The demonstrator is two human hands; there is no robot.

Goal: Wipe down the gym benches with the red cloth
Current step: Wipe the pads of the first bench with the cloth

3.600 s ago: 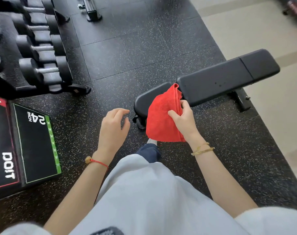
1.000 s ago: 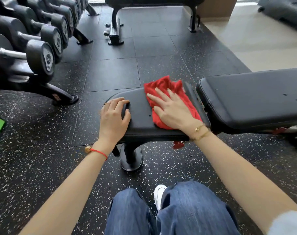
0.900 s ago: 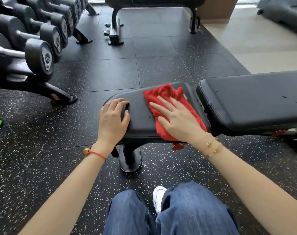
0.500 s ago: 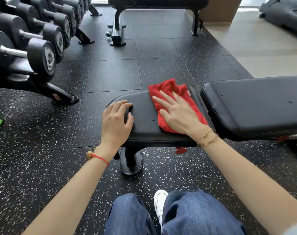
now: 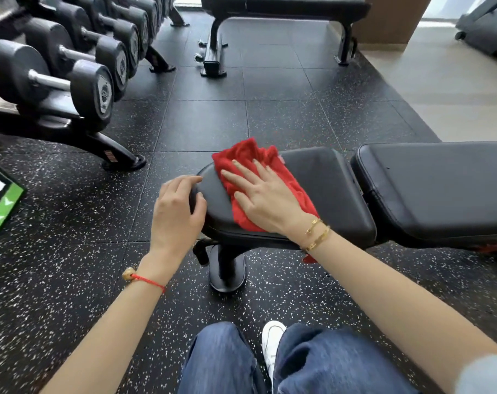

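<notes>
A black padded gym bench lies across the floor in front of me, its seat pad close and its long back pad running off to the right. The red cloth is spread over the left part of the seat pad. My right hand presses flat on the cloth with straight, spread fingers. My left hand curls over the rounded left end of the seat pad and grips it.
A rack of black dumbbells stands at the left. A second bench stands at the back. A black and green plyo box pokes in at the left edge. My jeans and a white shoe are below. Beige flooring lies at the right.
Since one second ago my right hand has slid the cloth leftward across the seat pad, from its right side to near the left end. My left hand has stayed on the pad's end.
</notes>
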